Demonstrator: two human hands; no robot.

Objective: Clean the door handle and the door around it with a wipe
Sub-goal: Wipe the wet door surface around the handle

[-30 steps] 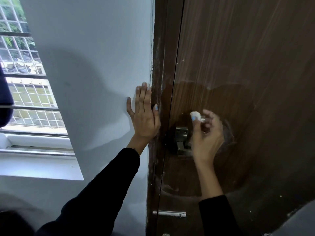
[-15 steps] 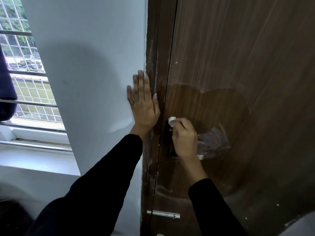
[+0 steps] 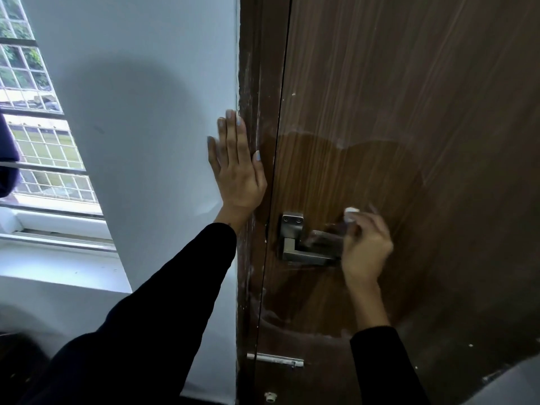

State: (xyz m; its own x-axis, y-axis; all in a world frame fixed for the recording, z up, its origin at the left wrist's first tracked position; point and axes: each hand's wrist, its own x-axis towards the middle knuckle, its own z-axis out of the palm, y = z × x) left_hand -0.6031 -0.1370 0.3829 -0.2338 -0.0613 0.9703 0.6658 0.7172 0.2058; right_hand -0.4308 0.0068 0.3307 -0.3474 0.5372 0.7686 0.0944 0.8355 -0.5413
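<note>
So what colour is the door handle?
Silvery grey metal; the door handle shows best in the head view.

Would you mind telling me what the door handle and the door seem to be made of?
The door handle looks like brushed metal: grey, dull sheen, square edges. The door appears to be brown wood or wood-grain laminate, with streaky vertical grain and a glossy wiped patch; which, I cannot tell.

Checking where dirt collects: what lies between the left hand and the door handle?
In the head view, between left hand and door handle: the brown door frame, streaked white, and the dark door-edge gap.
</note>
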